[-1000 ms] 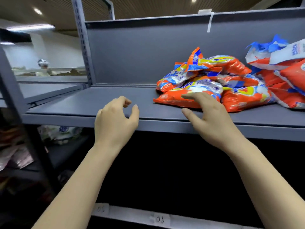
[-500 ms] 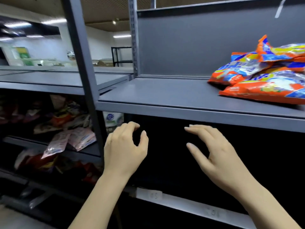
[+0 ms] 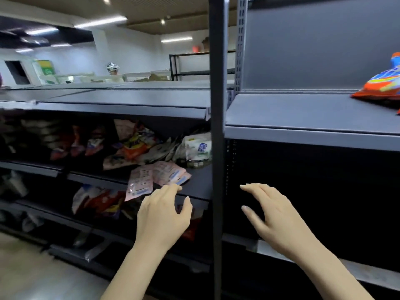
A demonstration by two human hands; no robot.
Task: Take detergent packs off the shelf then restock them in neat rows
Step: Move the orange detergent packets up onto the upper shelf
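Observation:
Orange and blue detergent packs (image 3: 381, 86) lie on the grey shelf (image 3: 303, 118) at the far right edge of the head view, mostly cut off. My left hand (image 3: 163, 215) hovers with loosely curled fingers in front of a lower shelf to the left, holding nothing. My right hand (image 3: 273, 215) hangs below the grey shelf, in front of the dark bay, fingers relaxed and empty. Both hands are well below and left of the packs.
A dark upright post (image 3: 216, 148) stands between my hands. Left of it, lower shelves (image 3: 199, 182) hold jumbled pouches, pink packs (image 3: 155, 176) and a white bag (image 3: 198, 149). A person stands far behind the shelving (image 3: 113, 69). Floor shows at lower left.
The view has swung left, pushing the detergent packs to the right edge. My right hand left the pack it touched, and both hands dropped below the grey shelf.

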